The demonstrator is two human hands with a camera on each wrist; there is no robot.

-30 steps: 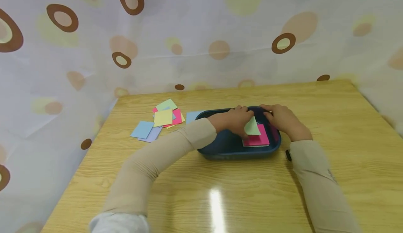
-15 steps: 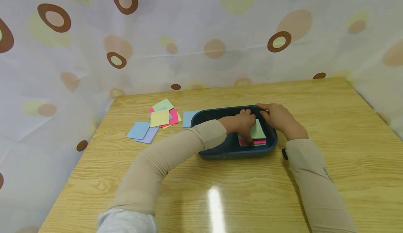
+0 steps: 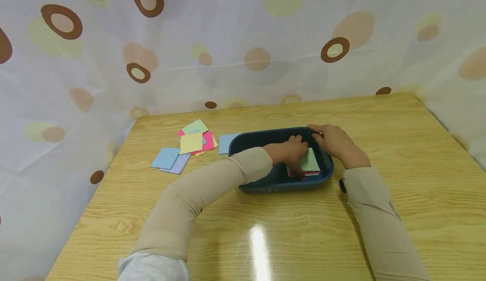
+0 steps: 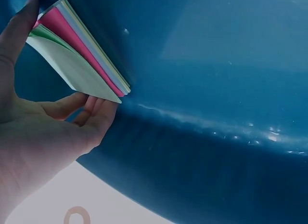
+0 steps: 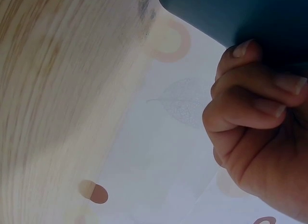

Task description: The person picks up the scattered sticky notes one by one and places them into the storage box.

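Note:
A stack of colored sticky notes (image 4: 79, 53) lies in the right end of a dark blue oval plastic tub (image 3: 262, 185), a pale green note (image 3: 311, 160) on top. My left hand (image 3: 293, 152) reaches into the tub and holds this stack, thumb on one edge and fingers on the opposite edge, as the left wrist view shows. Pink, blue and yellow layers show along its side. My right hand (image 3: 338, 144) grips the tub's back right rim; in the right wrist view its curled fingers (image 5: 250, 111) sit at the blue wall.
Several loose sticky notes (image 3: 191, 142) in yellow, pink and green overlap on the wooden table (image 3: 182, 230) left of the tub. Blue and lilac notes (image 3: 166, 158) lie nearer, and another blue note (image 3: 225, 143) sits partly behind the tub. A patterned curtain (image 3: 228, 32) stands behind.
My left hand has brought the pale green note down onto the pink one, so they now line up in one stack. My right hand stays on the rim.

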